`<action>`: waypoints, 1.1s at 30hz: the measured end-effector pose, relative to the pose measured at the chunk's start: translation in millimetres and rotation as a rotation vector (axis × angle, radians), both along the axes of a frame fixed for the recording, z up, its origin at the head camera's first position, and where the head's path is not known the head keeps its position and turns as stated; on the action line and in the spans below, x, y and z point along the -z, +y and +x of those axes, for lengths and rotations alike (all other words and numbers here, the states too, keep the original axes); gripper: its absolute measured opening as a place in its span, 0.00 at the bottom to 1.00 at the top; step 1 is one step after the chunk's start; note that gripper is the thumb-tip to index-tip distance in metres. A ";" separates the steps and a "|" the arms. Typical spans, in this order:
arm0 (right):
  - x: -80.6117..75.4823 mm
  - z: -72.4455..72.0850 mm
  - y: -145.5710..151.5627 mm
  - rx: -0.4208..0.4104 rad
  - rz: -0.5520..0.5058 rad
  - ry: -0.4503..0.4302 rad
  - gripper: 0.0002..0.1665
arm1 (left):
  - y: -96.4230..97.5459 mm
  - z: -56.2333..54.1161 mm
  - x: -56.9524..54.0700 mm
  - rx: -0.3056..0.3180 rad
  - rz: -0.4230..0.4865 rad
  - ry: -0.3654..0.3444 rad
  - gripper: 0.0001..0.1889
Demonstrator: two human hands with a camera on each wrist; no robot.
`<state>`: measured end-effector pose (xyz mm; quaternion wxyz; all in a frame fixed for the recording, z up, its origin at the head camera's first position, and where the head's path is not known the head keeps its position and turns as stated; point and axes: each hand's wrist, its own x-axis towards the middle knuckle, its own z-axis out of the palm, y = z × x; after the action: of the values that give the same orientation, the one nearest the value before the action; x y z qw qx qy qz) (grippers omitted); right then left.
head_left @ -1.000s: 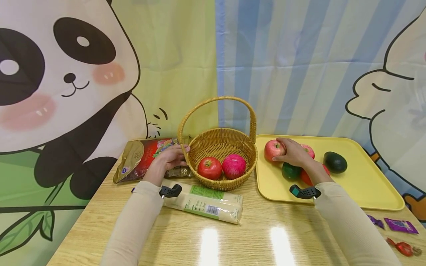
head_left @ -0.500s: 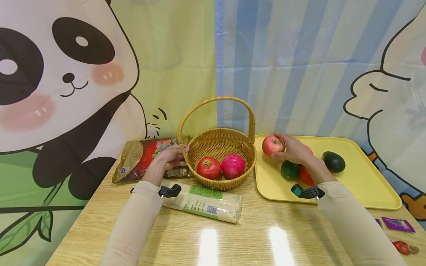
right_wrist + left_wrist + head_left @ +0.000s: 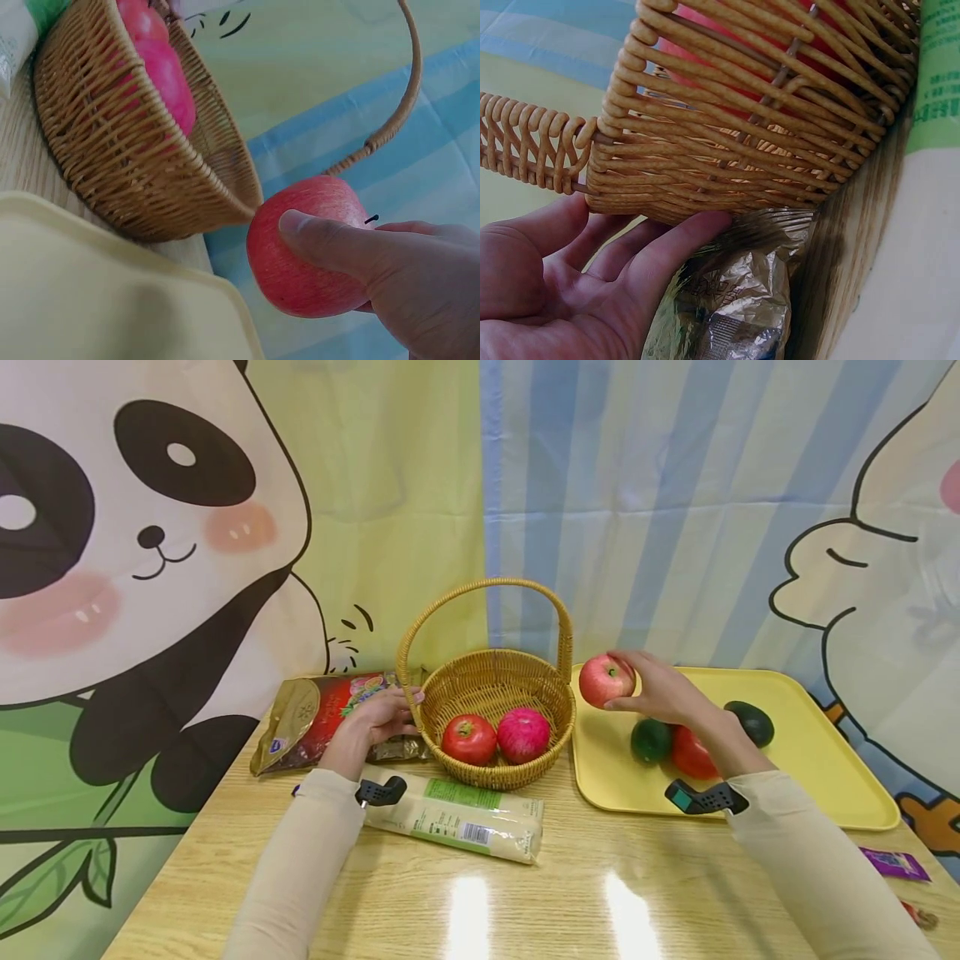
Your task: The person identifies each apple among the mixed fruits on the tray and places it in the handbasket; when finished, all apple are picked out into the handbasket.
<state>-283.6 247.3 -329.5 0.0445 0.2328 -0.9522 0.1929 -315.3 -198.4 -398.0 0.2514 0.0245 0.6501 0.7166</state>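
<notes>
Apple point(image 3: 602, 681) is hanging right of the wicker basket point(image 3: 517, 666), right hand point(image 3: 658, 687) pinching it; spread left hand point(image 3: 382, 714) is touching its left side; two fruits point(image 3: 470, 740) inside, tray point(image 3: 810, 785) produce point(image 3: 690, 755) seemingly remaining.

Pinkish-red apple point(image 3: 598, 683), tan woven basket point(image 3: 491, 776), yellow tray point(image 3: 813, 764), blue-striped curtain point(image 3: 600, 518)

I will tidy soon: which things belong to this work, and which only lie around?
Probably in use:
held apple
basket
its red fruit
its pink fruit
yellow tray
tray's fruit

Probably lying about:
red-gold bag
white-green packet
purple wrapper
red wrapper
</notes>
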 end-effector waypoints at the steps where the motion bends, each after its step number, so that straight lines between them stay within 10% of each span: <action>1: -2.4 1.3 -2.0 -0.005 -0.005 0.003 0.50 | -0.3 0.0 0.0 0.001 0.001 0.001 0.27; 15: -28.6 20.7 -44.8 -0.135 -0.045 0.046 0.50 | -0.7 1.1 -1.0 -0.011 -0.008 -0.009 0.28; 33: -24.8 14.0 -93.2 -0.199 -0.057 0.009 0.50 | -0.6 0.8 -0.4 0.003 0.005 0.000 0.28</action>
<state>-269.6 154.2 -304.7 0.0359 0.3258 -0.9182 0.2223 -314.5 -199.0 -397.6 0.2521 0.0262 0.6482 0.7180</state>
